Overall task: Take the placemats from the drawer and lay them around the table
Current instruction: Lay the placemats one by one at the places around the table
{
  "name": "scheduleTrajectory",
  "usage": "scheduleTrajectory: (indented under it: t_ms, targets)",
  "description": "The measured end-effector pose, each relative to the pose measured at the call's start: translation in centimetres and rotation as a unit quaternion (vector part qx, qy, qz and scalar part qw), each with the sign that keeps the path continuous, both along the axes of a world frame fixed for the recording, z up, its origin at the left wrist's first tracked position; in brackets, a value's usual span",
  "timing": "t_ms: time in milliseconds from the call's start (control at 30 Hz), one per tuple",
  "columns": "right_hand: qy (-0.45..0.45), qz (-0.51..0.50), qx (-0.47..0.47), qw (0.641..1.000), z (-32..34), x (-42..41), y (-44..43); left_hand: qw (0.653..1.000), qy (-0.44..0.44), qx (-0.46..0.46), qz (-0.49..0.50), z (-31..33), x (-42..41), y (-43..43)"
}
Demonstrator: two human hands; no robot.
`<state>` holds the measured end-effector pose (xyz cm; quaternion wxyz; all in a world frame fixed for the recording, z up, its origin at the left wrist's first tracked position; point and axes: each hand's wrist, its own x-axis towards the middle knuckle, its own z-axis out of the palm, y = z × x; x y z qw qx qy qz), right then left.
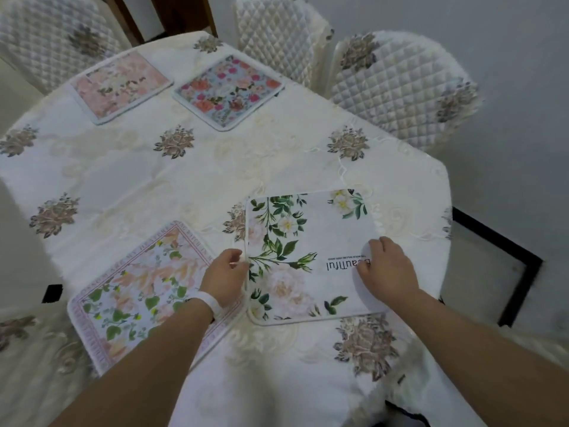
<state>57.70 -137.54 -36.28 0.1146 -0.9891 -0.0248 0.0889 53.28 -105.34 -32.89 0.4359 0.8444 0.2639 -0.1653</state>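
Laying is the step in hand: my left hand pinches the left edge of the white-rose placemat, and my right hand grips its right edge. The mat lies on the tabletop just before me. Next, I think, I must square it and let go.

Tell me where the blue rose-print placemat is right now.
The blue rose-print placemat lies flat at the far side of the table in the head view, just right of the pink floral placemat, near the middle quilted chair.
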Motion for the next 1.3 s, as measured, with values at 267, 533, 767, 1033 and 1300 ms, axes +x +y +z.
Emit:
scheduleTrajectory:
  t_ms: [267,533,767,1033,1300]
  targets:
    - [0.069,-0.090,0.106,0.988,0.4,2.8,0.4,0.994,0.037,0.018,0.100,-1.0,3.0,-2.9]
    - [0.134,-0.238,0.243,0.931,0.9,5.2,0.4,0.985,0.050,0.013,0.165,-1.1,2.9,-4.9]
    - [0.125,-0.231,0.316,0.912,0.8,3.8,-1.4,0.979,0.044,-0.035,0.198,-1.1,1.3,-7.6]
    - [0.084,-0.173,0.270,0.943,1.9,3.0,-3.1,0.974,0.012,-0.083,0.210,-0.3,-2.8,-10.8]
    - [0.058,-0.032,0.192,0.979,2.9,5.6,-3.7,0.963,0.013,-0.126,0.239,-0.4,-6.6,-14.0]
